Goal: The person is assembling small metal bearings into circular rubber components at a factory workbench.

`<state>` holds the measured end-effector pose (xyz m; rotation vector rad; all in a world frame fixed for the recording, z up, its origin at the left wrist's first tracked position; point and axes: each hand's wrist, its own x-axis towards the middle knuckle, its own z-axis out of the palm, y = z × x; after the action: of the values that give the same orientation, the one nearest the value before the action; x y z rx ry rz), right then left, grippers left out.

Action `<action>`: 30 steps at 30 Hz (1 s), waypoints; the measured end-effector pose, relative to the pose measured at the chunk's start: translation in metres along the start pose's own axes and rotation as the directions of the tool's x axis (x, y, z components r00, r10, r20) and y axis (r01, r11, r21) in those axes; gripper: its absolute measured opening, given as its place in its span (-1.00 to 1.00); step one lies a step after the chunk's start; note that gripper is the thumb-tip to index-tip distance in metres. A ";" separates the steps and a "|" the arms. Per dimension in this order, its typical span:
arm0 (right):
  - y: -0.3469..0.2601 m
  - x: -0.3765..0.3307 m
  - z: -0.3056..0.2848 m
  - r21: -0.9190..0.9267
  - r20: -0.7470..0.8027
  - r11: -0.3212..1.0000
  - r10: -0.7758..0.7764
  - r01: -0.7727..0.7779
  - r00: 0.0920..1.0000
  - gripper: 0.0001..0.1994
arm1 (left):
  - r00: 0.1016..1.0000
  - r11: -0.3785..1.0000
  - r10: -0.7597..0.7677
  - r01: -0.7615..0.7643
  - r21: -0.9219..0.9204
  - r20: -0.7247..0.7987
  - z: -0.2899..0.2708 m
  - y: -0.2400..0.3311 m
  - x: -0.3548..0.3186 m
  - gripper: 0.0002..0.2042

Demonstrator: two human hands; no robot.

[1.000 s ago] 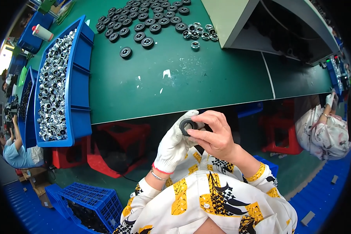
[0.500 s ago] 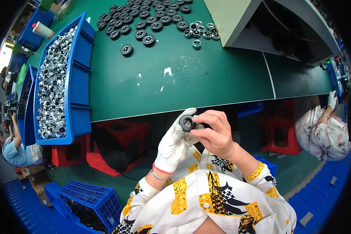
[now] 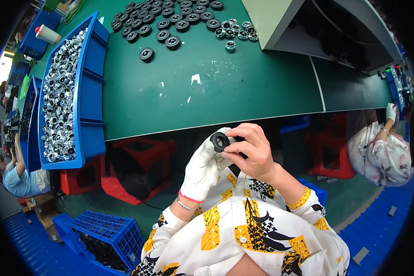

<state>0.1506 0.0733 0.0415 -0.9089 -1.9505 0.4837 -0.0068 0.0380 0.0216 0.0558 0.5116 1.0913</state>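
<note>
Hands meet below the green desk (image 3: pixel 244 92): gloved left hand (image 3: pixel 206 168) and bare right hand (image 3: pixel 250 152) pinch a black ring (image 3: pixel 220 141); wheels (image 3: pixel 170 23) lie at twelve o'clock.

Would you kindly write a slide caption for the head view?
Gloved left hand and bare right hand hold a small black wheel near the green table.

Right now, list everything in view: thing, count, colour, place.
Small wheel: one, black, held between both hands below the table edge.
Loose wheels: many, black, far side of the table.
Metal parts: several, silver, beside the wheels.
Table: one, green.
Bin: one, blue, full of shiny silver parts, at the left.
Crate: one, blue, on the floor.
Stools: red, under the table.
Co-workers: one at the left edge, one at the right.
Left hand: white glove, gripping the wheel.
Right hand: bare, fingers on the wheel.
</note>
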 end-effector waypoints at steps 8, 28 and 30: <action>0.038 0.060 0.000 0.144 0.039 0.963 0.224 -0.227 0.974 -0.91 | 0.992 0.993 0.097 -0.101 0.053 0.080 0.004 0.027 0.001 -0.38; 0.116 0.138 -0.009 -0.395 -0.090 0.892 0.200 -0.219 0.976 -0.85 | 0.976 0.979 0.203 -0.204 0.004 0.073 -0.009 0.049 -0.008 -0.37; 0.122 0.133 -0.005 -0.410 -0.044 0.900 0.143 -0.149 0.989 -0.81 | 0.981 0.987 0.163 -0.162 -0.020 0.107 -0.006 0.047 -0.005 -0.38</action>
<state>0.1618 0.2539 0.0416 -1.3298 -2.0179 0.1436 -0.0502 0.0542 0.0318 0.1481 0.4082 1.2441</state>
